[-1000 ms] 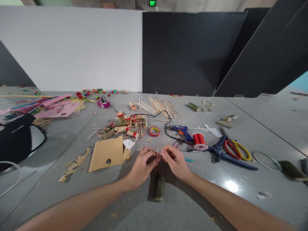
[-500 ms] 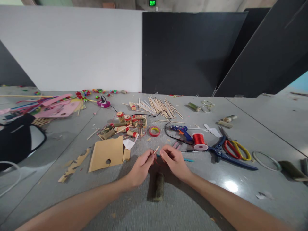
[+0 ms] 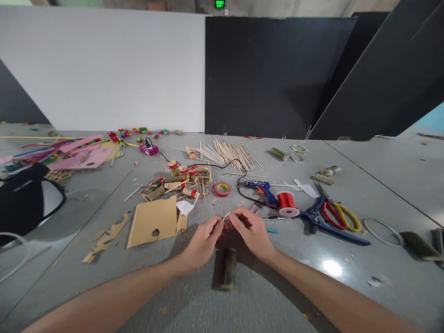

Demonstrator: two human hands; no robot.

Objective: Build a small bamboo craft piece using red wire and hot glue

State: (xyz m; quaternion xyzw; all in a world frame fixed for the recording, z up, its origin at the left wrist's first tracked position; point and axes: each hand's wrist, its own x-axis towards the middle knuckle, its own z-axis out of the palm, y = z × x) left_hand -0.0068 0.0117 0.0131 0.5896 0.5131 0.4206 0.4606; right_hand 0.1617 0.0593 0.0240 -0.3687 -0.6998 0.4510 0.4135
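My left hand (image 3: 203, 240) and my right hand (image 3: 251, 231) meet over the grey table, fingers pinched together on a small thin wooden stick (image 3: 226, 215) with red thread at it. A short green-brown bamboo tube (image 3: 228, 268) lies on the table just below both hands. A spool of red thread (image 3: 287, 203) stands right of my right hand, beside a blue glue gun (image 3: 261, 188).
Blue and red-yellow scissors (image 3: 329, 219) lie at the right. A tan cardboard piece (image 3: 154, 221) lies left of my hands. Behind are bamboo pieces wound with red (image 3: 180, 180), a tape roll (image 3: 222, 188), a heap of wooden sticks (image 3: 227, 152) and pink paper (image 3: 83, 155).
The stick in my fingers has tilted from upright to slanting up and to the right. Both hands have stayed in the same spot, fingers shifting slightly.
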